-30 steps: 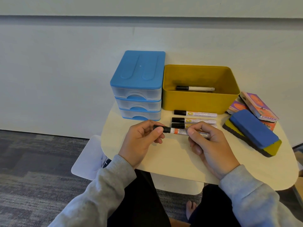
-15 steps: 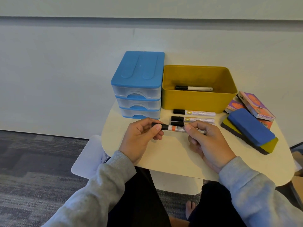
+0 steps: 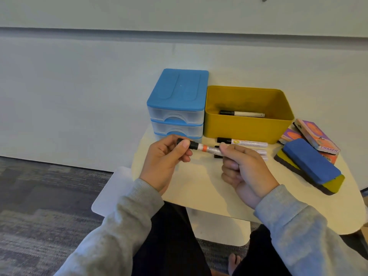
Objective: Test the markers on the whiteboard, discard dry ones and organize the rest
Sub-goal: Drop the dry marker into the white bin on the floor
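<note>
The step in hand looks like uncapping a marker [image 3: 205,149] so it can be tried on the whiteboard. The marker is held level above the near-left part of the small table [image 3: 199,188], in front of the blue drawer unit [image 3: 177,108]. The left hand [image 3: 165,160] pinches the black cap end between thumb and curled fingers; the right hand [image 3: 245,170] is closed round the barrel, which disappears into the fist.

To do this well, pull straight along the marker's length, hands moving apart left and right, rather than bending it. A slight twist of the cap should loosen it. The right hand's hold sits close to the orange band, which gives good control; keeping it there should stop the barrel jerking when the cap lets go. Keep the cap in the left hand so it can go back on after the test.

Other markers [image 3: 245,143] lie in a row on the table just beyond the hands, in front of the yellow bin [image 3: 249,128], which has one marker inside. Keep elbows in so the row is not knocked. Erasers [image 3: 310,166] lie at the right, well clear.
</note>
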{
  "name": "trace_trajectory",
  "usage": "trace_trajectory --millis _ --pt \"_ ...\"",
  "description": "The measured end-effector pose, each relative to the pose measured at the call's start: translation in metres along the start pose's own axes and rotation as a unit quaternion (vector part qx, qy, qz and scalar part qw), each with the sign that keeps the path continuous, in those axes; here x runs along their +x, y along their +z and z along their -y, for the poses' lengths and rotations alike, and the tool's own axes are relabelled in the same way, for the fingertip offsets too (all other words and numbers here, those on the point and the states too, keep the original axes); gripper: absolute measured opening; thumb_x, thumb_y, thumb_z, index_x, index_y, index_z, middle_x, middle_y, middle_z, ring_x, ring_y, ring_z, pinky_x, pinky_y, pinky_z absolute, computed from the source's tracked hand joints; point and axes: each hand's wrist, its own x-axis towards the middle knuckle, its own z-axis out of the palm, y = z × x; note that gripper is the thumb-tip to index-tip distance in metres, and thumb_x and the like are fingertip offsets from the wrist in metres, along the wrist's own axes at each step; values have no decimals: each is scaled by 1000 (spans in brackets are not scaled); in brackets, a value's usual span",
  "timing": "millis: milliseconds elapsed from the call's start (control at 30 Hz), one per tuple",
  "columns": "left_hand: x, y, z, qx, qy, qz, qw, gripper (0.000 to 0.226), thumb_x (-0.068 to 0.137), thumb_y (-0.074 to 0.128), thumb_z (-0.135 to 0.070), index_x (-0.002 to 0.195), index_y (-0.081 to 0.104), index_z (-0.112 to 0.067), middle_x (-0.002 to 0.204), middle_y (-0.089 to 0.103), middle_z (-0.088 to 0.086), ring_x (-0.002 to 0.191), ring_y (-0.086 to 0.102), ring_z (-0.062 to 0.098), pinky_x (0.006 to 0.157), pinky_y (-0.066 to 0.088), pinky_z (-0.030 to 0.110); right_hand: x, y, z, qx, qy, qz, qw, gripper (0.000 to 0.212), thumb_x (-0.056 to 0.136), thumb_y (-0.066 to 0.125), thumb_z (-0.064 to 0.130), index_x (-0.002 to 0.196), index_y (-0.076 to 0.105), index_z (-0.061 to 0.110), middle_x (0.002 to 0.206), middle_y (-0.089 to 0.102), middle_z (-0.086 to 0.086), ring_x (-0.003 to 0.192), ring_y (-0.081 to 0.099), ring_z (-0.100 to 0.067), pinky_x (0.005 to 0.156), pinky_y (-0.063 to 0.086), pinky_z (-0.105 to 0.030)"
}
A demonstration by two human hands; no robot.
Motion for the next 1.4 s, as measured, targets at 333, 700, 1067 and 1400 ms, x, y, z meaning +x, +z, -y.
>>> trace_trajectory --millis 333,700,1067,1400 --pt "1 8 -19 -18 25 -75 997 35 81 67 -33 104 73 -7 81 69 4 74 62 11 73 54 24 13 35 0 107 73 39 991 22 98 57 28 79 60 16 53 32 2 39 21 -9 43 13 -22" --pt "18 -13 -39 -41 50 -149 987 15 95 63 -23 95 67 -9 79 66 1 69 57 14 72 49 30 29 48 -1 46 37 -5 998 32 99 51 38 83 62 13 58 38 -1 47 25 -12 50 17 -26" --pt "29 -116 -60 -17 29 -207 978 26 105 47 -32 94 58 -11 66 53 5 58 54 21 58 49 28 66 115 -66 -469 -276 124 830 6 89 65 25 86 67 20 81 62 8 79 59 -11 76 51 -35" --pt "54 -201 20 179 -167 -244 938 23 97 50 -14 114 66 -12 75 57 4 54 51 17 49 41 27 101 137 -92 -679 -347 211 612 30 95 51 35 115 70 24 130 57 2 121 48 -19 100 40 -39"
